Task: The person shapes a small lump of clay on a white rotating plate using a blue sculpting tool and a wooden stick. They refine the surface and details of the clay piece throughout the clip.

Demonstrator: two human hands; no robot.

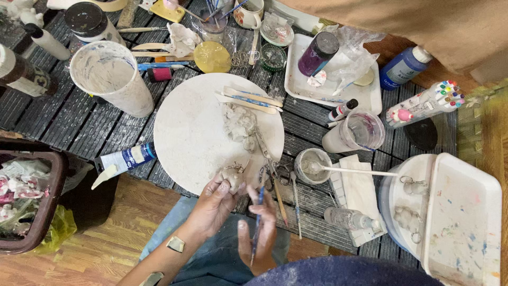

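Observation:
My left hand (214, 204) grips a small lump of grey-white clay (232, 176) with a metal ring on top, at the near edge of a round white board (190, 127). My right hand (259, 233) holds a thin blue-handled tool (257, 220) upright, its tip close to the clay piece. A larger mass of grey clay (239, 124) lies on the board, with metal scissors (266, 156) beside it and several wooden sticks (251, 99) at the board's far side.
A tall white cup (112, 79), a paint tube (124, 160), a small cup with a stick (312, 165), a clear cup (355, 132), a white tray (301, 87), bottles, a marker pack (428, 103) and a white bin (455, 217) crowd the dark slatted table. A brown bin (29, 196) stands left.

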